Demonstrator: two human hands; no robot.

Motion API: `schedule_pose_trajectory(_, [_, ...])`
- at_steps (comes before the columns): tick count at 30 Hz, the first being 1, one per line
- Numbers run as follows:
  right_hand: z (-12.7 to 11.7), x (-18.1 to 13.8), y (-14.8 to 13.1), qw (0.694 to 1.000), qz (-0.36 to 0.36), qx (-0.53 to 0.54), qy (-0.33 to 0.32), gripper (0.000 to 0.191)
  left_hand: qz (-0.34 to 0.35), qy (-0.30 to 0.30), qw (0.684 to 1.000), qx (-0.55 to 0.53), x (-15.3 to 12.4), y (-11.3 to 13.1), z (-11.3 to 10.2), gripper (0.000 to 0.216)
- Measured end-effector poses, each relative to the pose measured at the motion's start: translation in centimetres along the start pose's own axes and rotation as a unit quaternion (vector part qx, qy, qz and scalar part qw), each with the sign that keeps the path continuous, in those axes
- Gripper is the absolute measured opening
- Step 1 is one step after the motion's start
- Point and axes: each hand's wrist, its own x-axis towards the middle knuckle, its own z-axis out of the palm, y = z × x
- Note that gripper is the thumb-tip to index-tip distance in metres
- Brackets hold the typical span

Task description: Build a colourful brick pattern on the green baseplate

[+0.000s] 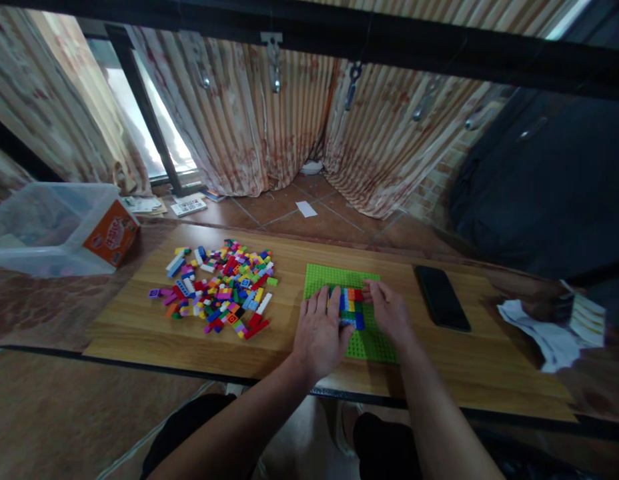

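A green baseplate (372, 343) lies on the table with a low block of coloured bricks (350, 303) on its middle, showing blue, orange, red and light-blue pieces. My left hand (318, 333) lies palm down over the left part of the plate, fingers stretched out and touching the left side of the bricks. On the other side, my right hand (387, 307) has its fingertips beside the red brick at the upper right corner. Its fingers are slightly bent and apart from the palm, and no brick shows in them. My left hand hides part of the brick block.
Left of the plate spreads a pile of loose bricks (229, 287) in many colours. A black phone (442, 298) and crumpled white paper (539, 333) lie to the right. A clear plastic bin (54, 230) stands beyond the table's left end. Curtains (289, 133) hang behind.
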Motion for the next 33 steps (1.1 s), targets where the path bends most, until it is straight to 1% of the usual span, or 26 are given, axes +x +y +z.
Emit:
schedule_pose_trajectory(4, [-0.2, 0.4, 0.1, 1.000, 0.008, 0.003, 0.015, 0.053, -0.019, 0.034, 0.994, -0.100, 0.5, -0.5, -0.5, 0.063])
schedule_pose_trajectory(6, [-0.3, 0.6, 0.0, 0.999, 0.009, -0.009, 0.035, 0.054, -0.045, 0.059, 0.982, -0.172, 1.1, -1.0, -1.0, 0.058])
schedule_pose_trajectory(8, [-0.6, 0.8, -0.3, 0.998, 0.004, -0.024, 0.066, 0.054, -0.073, 0.089, 0.964, -0.240, 1.8, -1.9, -1.8, 0.054])
schedule_pose_trajectory(11, [-0.7, 1.0, -0.9, 0.994, -0.011, -0.032, 0.107, 0.053, -0.101, 0.150, 0.938, -0.296, 3.1, -4.1, -3.2, 0.043])
schedule_pose_trajectory(14, [-0.6, 1.0, -1.5, 0.991, -0.027, -0.042, 0.120, 0.050, -0.131, 0.219, 0.909, -0.330, 4.3, -7.0, -4.8, 0.035])
schedule_pose_trajectory(17, [-0.1, 0.6, -2.1, 0.991, -0.047, -0.071, 0.108, 0.046, -0.181, 0.260, 0.862, -0.397, 5.1, -9.7, -6.6, 0.032])
schedule_pose_trajectory(19, [0.1, 0.4, -2.4, 0.990, -0.060, -0.091, 0.092, 0.044, -0.215, 0.281, 0.832, -0.427, 5.2, -11.0, -7.9, 0.032])
schedule_pose_trajectory(22, [0.4, 0.1, -2.6, 0.987, -0.083, -0.119, 0.074, 0.044, -0.243, 0.310, 0.807, -0.439, 5.0, -12.3, -9.6, 0.031])
schedule_pose_trajectory(26, [0.9, 0.0, -2.5, 0.978, -0.110, -0.168, 0.051, 0.047, -0.253, 0.335, 0.795, -0.438, 4.6, -13.5, -11.0, 0.029])
schedule_pose_trajectory(30, [2.5, 0.1, -2.2, 0.957, -0.167, -0.236, -0.002, 0.061, -0.269, 0.357, 0.787, -0.425, 4.3, -14.4, -11.7, 0.032])
schedule_pose_trajectory(32, [3.4, 0.0, -1.8, 0.942, -0.191, -0.274, -0.040, 0.067, -0.273, 0.356, 0.792, -0.415, 4.2, -14.8, -11.7, 0.032])
schedule_pose_trajectory(33, [3.8, -0.1, -1.6, 0.933, -0.201, -0.293, -0.055, 0.069, -0.272, 0.348, 0.800, -0.406, 4.2, -15.0, -11.6, 0.030])
